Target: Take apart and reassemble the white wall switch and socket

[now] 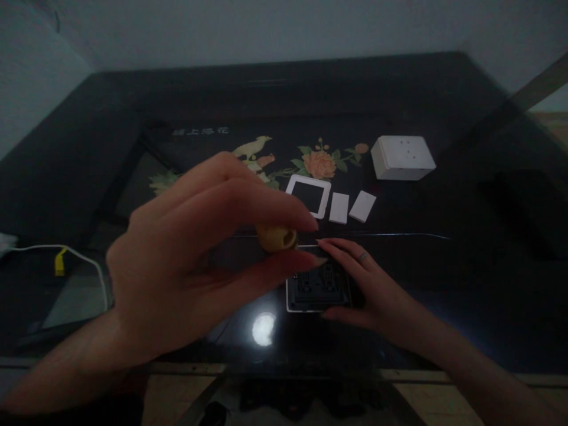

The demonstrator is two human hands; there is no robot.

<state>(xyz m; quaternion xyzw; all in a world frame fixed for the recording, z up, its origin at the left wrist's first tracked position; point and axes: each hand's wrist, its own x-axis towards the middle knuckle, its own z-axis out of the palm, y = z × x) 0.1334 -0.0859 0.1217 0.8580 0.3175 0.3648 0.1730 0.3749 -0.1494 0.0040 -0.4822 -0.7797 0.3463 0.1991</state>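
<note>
My left hand (195, 254), raised in front of the camera, has its thumb and fingers closed around a yellow screwdriver handle (278, 238). A hollow shows in the handle's end, and the shaft is hidden. Beyond it, a wall switch base (317, 296), black inside a thin white border, lies flat on the dark table. My right hand (359, 284), with a ring on one finger, grips its right side between thumb and fingers. Behind the base are a white square switch frame (325, 201) and two white rocker plates, one upright (339, 208) and one slanted (362, 206).
A white socket box (403, 158) stands at the back right of the glossy table (465, 284). On the left lies a white cable (91, 258) with a yellow tag (59, 263). The tabletop carries a painted bird and flower (320, 164). Its front edge runs below my hands.
</note>
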